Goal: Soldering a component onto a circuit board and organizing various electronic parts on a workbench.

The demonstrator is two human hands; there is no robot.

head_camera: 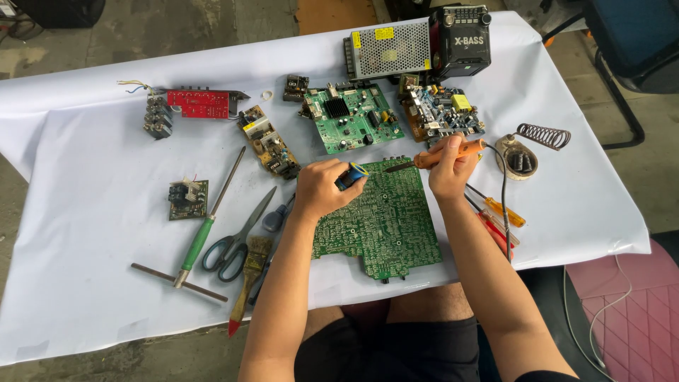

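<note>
Left hand (322,187) rests on the upper left corner of the large green circuit board (378,219), fingers curled together and clamped on a small blue and yellow tool (351,175) whose end points toward the board's top edge. Right hand (449,170) has its fingers clamped round the orange handle of a soldering iron (442,155); the metal tip reaches left from the fingers and sits over the top edge of the large board, just beside the blue tool. Whether the tip touches the board cannot be told. The large board lies flat on the bench (85,212), which is covered in white sheet, directly below both hands and overhanging the near edge slightly. Beyond the left fingers: a smaller green circuit board (350,117) with a black heat sink. Beyond the right fingers: a crowded board with blue and yellow parts (442,110), a perforated metal power supply box (389,48) and a black radio (461,41). Right of the right fingers: a round soldering iron stand with a coiled wire holder (527,148), and screwdrivers with orange and red handles (498,216) lying under the forearm. Left of the left fingers: a narrow yellowish board (269,145), a green-handled T-shaped tool (201,237), grey scissors (237,240), a paintbrush (251,272), a small square board (188,199) and a red board (198,103).
</note>
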